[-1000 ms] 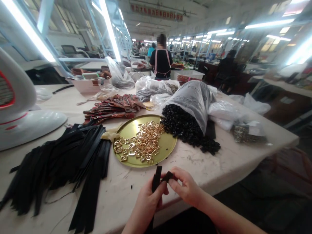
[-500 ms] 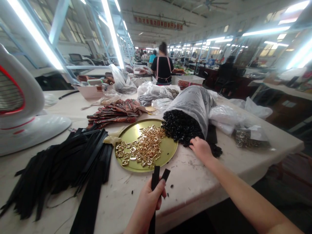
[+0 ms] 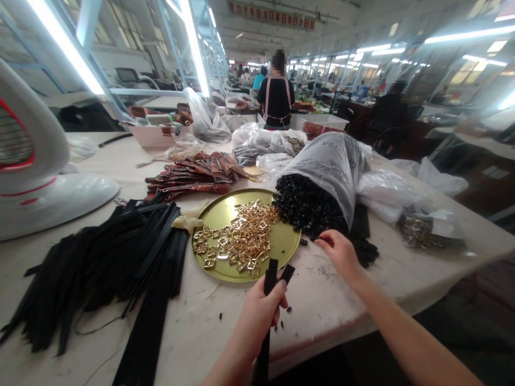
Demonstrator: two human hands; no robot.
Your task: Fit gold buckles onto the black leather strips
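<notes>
My left hand [image 3: 261,308] is closed round a folded black strap [image 3: 272,273], whose two ends stick up above my fingers near the table's front edge. My right hand [image 3: 340,252] reaches forward to the heap of small black pieces [image 3: 309,206] spilling from a clear plastic bag [image 3: 328,161]; its fingers are curled at the heap's near edge, and what they pinch is hidden. A round gold tray [image 3: 281,241] with several gold buckles [image 3: 241,238] lies between my hands and the heap.
A pile of black straps [image 3: 100,262] covers the table's left. A white machine [image 3: 36,177] stands far left. Brown-red straps [image 3: 193,177] and more plastic bags [image 3: 265,142] lie behind the tray. A person in a black top [image 3: 277,96] stands beyond the table.
My right hand left the strap end and reached out to the black pieces, then drew back slightly. My left hand kept hold of the folded strap.
</notes>
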